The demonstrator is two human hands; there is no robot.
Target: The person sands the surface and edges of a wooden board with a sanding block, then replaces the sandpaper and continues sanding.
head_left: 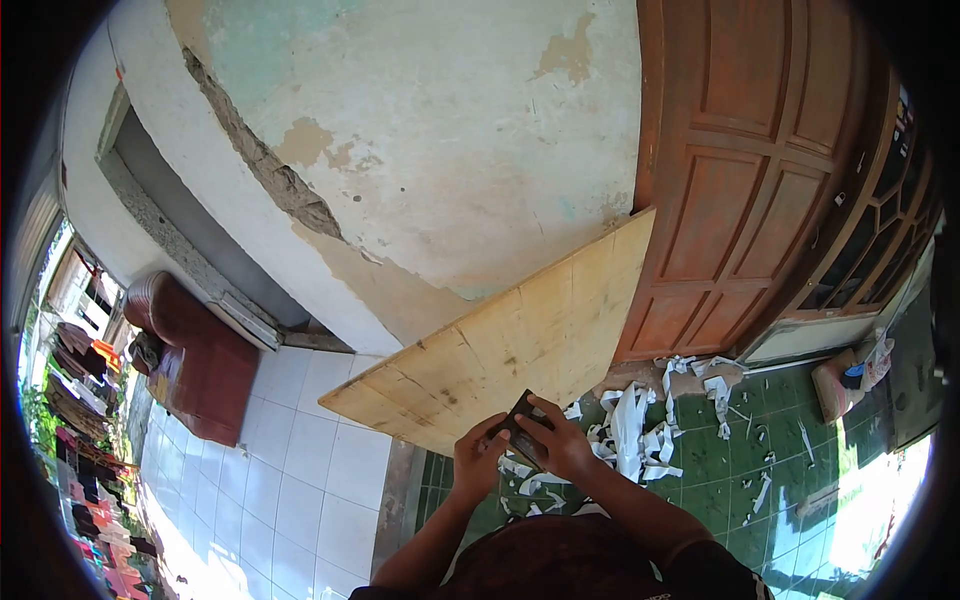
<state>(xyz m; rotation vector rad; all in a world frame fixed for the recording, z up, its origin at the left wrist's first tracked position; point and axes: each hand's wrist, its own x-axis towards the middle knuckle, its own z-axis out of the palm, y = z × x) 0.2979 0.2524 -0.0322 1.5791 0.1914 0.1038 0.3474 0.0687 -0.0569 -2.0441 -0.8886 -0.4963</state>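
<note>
A dark phone (523, 442) is held at a tilt in front of my body, between both hands. My left hand (477, 455) grips its left side, with the thumb on the near face. My right hand (562, 440) is closed round the other side, its fingers over the upper edge. What the phone's face shows cannot be made out. Just beyond the hands, a large pale wooden board (500, 345) leans at a slant against the peeling wall (450, 150).
Torn white strips (630, 430) litter the green tiled floor (715, 480) to the right. A brown panelled door (740, 190) stands behind them. A dark red sofa (215, 365) sits on white tiles (300, 460) at left. Hanging clothes (85, 400) line the far left.
</note>
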